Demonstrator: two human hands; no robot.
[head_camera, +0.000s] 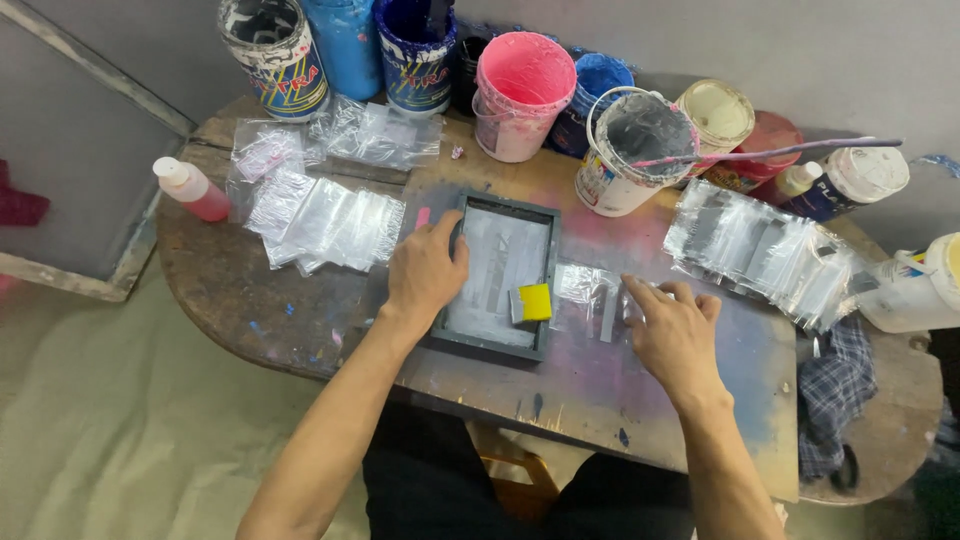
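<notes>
Your left hand (425, 275) lies flat on left edge of small grey screen frame (497, 275), fingers spread, clamping nothing; your right hand (675, 335) presses clear plastic bag (592, 300) to counter (250, 290) just right of frame, fingers extended, together; yellow squeegee (533, 302) rests inside frame; judged: positioning step; next needs bag aligned; beyond, bag stacks (325, 225), paint buckets (520, 95).

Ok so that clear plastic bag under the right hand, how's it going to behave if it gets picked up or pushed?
The clear plastic bag looks thin and wrinkled, so it is probably floppy and very light. Its glossy film may slide easily on the paint-stained table. The right hand lies flat on its edge, perhaps to keep it from shifting.
</notes>
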